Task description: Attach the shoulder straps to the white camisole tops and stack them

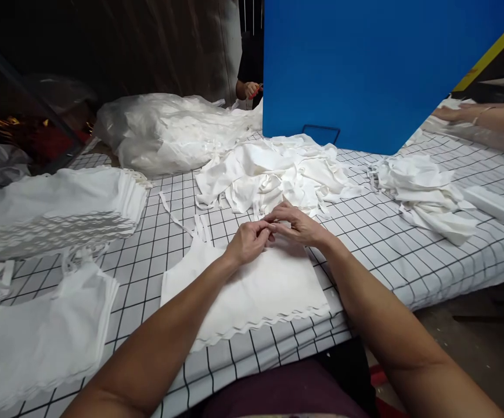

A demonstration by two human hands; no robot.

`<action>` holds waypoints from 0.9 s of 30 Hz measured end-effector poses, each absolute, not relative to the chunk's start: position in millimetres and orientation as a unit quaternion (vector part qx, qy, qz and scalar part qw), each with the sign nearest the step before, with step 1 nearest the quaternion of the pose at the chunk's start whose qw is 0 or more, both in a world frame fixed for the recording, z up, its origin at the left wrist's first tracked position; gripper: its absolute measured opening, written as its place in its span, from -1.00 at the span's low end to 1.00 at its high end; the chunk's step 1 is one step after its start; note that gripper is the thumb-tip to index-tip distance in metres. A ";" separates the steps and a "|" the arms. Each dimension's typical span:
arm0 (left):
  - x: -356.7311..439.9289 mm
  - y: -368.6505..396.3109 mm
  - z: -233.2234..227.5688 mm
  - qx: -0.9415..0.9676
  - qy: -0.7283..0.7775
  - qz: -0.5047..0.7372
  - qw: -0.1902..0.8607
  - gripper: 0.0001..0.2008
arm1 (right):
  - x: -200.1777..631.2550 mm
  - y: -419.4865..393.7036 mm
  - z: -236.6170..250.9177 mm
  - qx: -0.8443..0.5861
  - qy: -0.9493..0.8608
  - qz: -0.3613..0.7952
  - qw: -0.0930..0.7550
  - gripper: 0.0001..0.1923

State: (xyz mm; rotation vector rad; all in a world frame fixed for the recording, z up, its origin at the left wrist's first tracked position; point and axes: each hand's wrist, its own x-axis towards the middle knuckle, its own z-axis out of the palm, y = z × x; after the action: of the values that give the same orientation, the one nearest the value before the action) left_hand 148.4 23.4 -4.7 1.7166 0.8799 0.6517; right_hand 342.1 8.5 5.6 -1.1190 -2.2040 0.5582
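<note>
A white camisole (256, 287) with thin straps and a wavy hem lies flat on the checked cloth in front of me. My left hand (251, 239) and my right hand (294, 225) meet at its upper edge, near the right strap. Both hands are closed, with fingertips pinched together on the camisole's top. The exact bit between the fingertips is hidden by the fingers. Loose straps (202, 228) stretch away from the garment's upper left corner. Just beyond my hands is a crumpled heap of white garments (273, 168).
Stacked white pieces (60, 203) and more camisoles (47, 325) lie left. A clear plastic bag (165, 130) sits behind. A blue panel (348, 69) stands across the table; a white pile (421, 188) lies right. Other people's hands show at the back (251, 89) and far right (456, 111).
</note>
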 end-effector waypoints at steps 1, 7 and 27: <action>146.4 24.6 -1.9 0.733 0.370 0.265 0.506 -0.76 | 342.7 8.3 6.0 -0.424 -0.828 0.208 0.301 -0.73; 131.1 26.6 15.2 0.806 0.374 0.201 0.412 -0.74 | 342.8 6.7 4.0 -0.443 -0.804 0.234 0.322 -0.83; 123.1 -13.7 3.6 0.779 0.489 0.153 0.360 -0.88 | 332.9 1.6 -5.2 -0.372 -0.758 0.473 0.251 -0.83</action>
State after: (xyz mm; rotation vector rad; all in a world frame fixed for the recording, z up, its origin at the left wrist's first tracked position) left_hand 123.1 -13.7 3.6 2.0096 1.2618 0.3947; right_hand 332.9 1.6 -5.2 -1.0115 -2.0629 1.2871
